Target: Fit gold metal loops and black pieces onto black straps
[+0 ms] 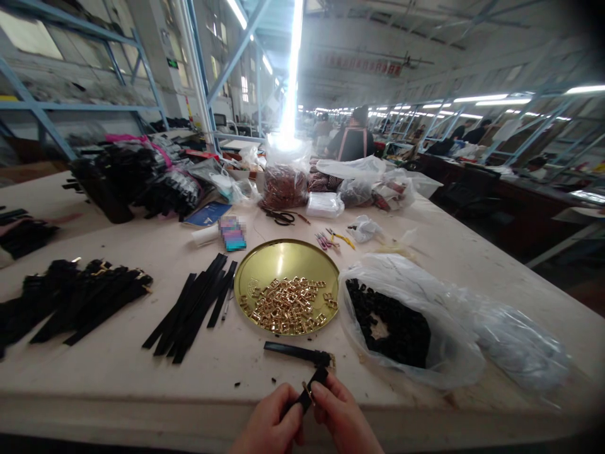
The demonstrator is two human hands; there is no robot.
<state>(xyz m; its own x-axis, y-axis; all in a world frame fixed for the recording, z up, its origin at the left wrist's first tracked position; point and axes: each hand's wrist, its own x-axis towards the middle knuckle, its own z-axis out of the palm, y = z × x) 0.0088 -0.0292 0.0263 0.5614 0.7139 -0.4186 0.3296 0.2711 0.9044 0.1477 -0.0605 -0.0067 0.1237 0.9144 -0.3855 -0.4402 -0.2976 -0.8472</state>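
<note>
My left hand (270, 421) and my right hand (341, 417) meet at the near table edge, both pinching one short black strap (312, 386) with a small gold buckle on it. Just beyond them lies another black strap with a gold buckle (299, 354), flat on the table. Farther back sits a round gold tray (278, 260) holding several loose gold buckles (288, 306). A loose pile of plain black straps (196, 308) lies to the tray's left. To the tray's right, an open clear plastic bag (416, 284) holds small black pieces (390, 321).
A heap of black straps with gold buckles (70, 299) lies at the left. Scissors (280, 217), pink and yellow clippers (331, 239), bags of parts (286, 180) and black goods (127, 180) crowd the far table. A person (353, 140) stands behind; blue racks at left.
</note>
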